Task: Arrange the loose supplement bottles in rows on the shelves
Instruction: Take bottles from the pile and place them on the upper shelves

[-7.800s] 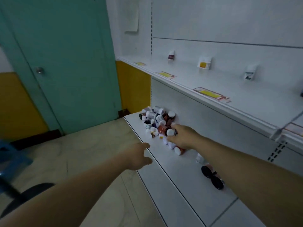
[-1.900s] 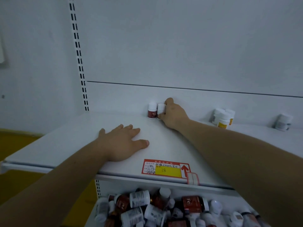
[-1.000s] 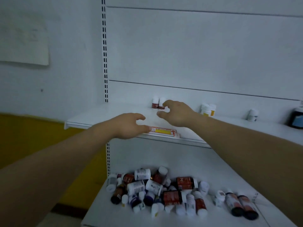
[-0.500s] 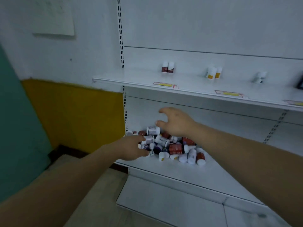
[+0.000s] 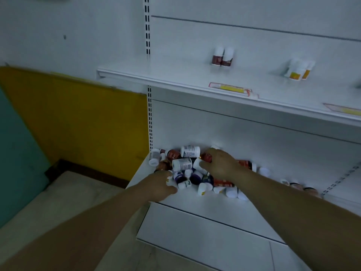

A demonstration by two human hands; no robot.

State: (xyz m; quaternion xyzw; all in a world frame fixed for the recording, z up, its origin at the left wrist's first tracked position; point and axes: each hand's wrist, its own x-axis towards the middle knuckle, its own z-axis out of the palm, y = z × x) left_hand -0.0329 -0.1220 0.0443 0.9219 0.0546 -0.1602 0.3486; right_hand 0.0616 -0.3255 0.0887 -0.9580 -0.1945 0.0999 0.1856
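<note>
White shelves point(image 5: 195, 79) fill your view: two red-label bottles point(image 5: 222, 56) now stand paired up top, so you've dropped back to the pile point(image 5: 187, 169) below. Right hand point(image 5: 220, 165) curls onto a bottle there; left hand's point(image 5: 160, 185) fingers bent at the pile's edge, grip unclear.

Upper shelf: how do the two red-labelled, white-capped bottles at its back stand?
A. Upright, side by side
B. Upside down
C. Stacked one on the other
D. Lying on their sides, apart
A: the two red-labelled bottles stand upright, side by side, caps up, at the back of the upper shelf.
</note>
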